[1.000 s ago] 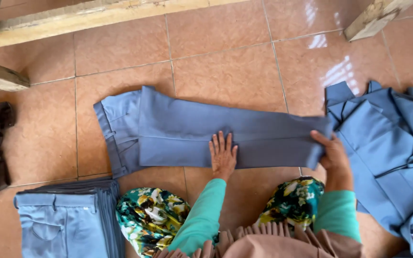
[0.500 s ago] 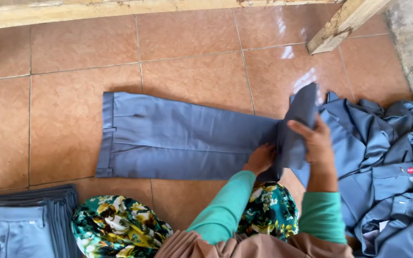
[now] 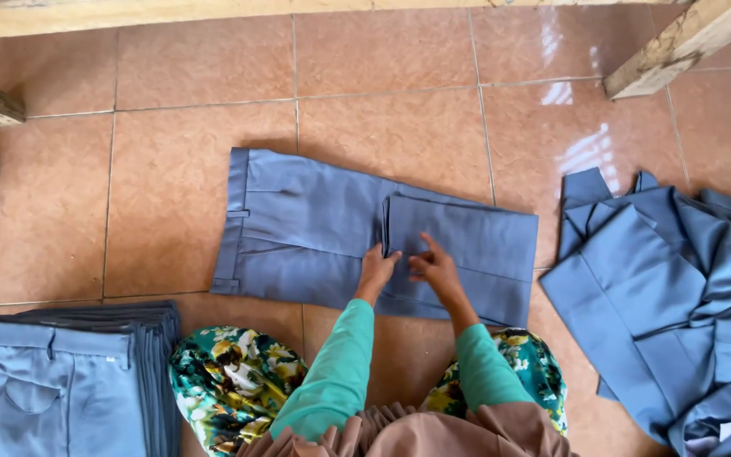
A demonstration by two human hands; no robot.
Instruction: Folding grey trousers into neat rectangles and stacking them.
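While both press folded trousers [image 3: 315, 228] | left hand [image 3: 376, 269] curled, fingertips hidden | right hand [image 3: 435, 267] flat open

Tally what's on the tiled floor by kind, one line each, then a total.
Trousers being folded, under left hand and right hand: 1
Stack of folded trousers: 1
Heap of unfolded blue garments: 1
Wooden beams: 3
Total: 6

1. My left hand [image 3: 376, 269] lies palm down, fingers together, arm stretched forward in a green sleeve.
2. My right hand [image 3: 435, 267] rests just beside it, fingers spread, pointing left.
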